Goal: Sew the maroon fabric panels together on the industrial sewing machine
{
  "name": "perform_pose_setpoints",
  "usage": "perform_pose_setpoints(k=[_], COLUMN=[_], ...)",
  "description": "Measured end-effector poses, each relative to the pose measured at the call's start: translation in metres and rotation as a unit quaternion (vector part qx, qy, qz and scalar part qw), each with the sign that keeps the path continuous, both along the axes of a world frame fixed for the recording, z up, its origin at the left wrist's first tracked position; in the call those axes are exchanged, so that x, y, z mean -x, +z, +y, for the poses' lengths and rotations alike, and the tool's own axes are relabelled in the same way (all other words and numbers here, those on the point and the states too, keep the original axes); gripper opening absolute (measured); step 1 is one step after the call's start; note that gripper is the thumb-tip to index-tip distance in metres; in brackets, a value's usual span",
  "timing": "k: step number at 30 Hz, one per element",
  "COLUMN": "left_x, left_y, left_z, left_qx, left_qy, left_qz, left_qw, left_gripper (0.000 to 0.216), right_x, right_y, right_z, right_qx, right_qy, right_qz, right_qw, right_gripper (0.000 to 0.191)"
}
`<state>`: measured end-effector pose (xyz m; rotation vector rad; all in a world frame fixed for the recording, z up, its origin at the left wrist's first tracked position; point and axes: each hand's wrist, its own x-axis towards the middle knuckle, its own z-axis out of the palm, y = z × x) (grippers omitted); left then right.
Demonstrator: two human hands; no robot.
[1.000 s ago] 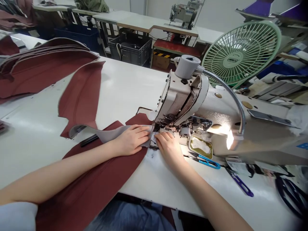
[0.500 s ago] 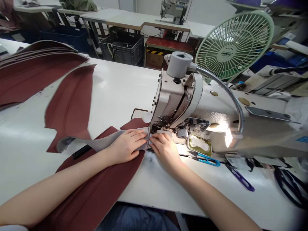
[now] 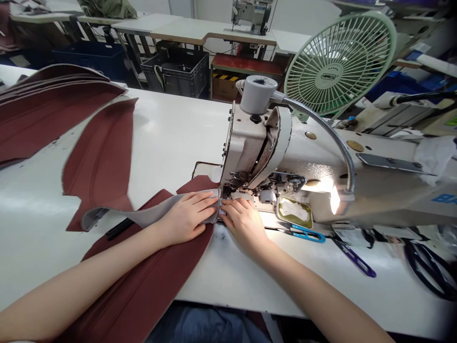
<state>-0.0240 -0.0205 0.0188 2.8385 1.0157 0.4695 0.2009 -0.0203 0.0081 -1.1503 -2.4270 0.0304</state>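
Note:
My left hand (image 3: 187, 216) lies flat, fingers stretched out, on a dark red fabric piece (image 3: 143, 281) whose grey underside is folded up along the edge. My right hand (image 3: 243, 221) rests beside it, fingers extended, pressing the fabric edge right in front of the presser foot of a cream sewing machine (image 3: 264, 157). The two hands' fingertips nearly touch at the needle area. The fabric runs from the needle down toward my lap.
More dark red pieces (image 3: 100, 157) lie spread and stacked at the left of the white table (image 3: 171, 133). Blue thread snips (image 3: 307, 234), a purple tool (image 3: 353, 259) and a small tin (image 3: 294, 212) lie right of my hands. A green fan (image 3: 339, 62) stands behind the machine.
Both hands have kept their hold at the needle. The view has shifted slightly, so everything sits a little further left and lower.

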Motion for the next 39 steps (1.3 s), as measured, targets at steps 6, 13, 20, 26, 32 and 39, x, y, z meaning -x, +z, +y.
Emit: perform_pose_setpoints(k=[6,13,20,26,32,39], left_x=[-0.002,0.001,0.0,0.002,0.0,-0.016], left_y=[0.007,0.008,0.006,-0.002,-0.002,0.002], left_z=[-0.002,-0.001,0.0,0.0,0.004,0.031], left_qx=[-0.031,-0.02,-0.043,-0.016,0.041,0.063], left_qy=[-0.005,-0.004,-0.014,-0.015,0.029,0.017], left_qz=[0.048,0.066,0.077,0.032,0.015,0.017], left_qw=[0.998,0.998,0.996,0.999,0.999,0.998], left_gripper=[0.033,0.034,0.033,0.042,0.059,0.049], right_x=[0.0,-0.015,-0.017,-0.011,-0.007,-0.014], right_y=[0.002,0.014,0.004,-0.001,0.006,0.008], right_z=[-0.001,-0.005,-0.004,-0.003,-0.003,0.006], right_qx=[0.001,0.075,0.111,0.084,0.054,0.024], right_qy=[0.001,-0.021,0.046,0.063,0.048,-0.006], right_qz=[-0.004,0.025,0.108,0.087,-0.003,-0.046], right_qw=[1.0,0.997,0.987,0.991,0.997,0.999], right_gripper=[0.012,0.014,0.024,0.028,0.031,0.03])
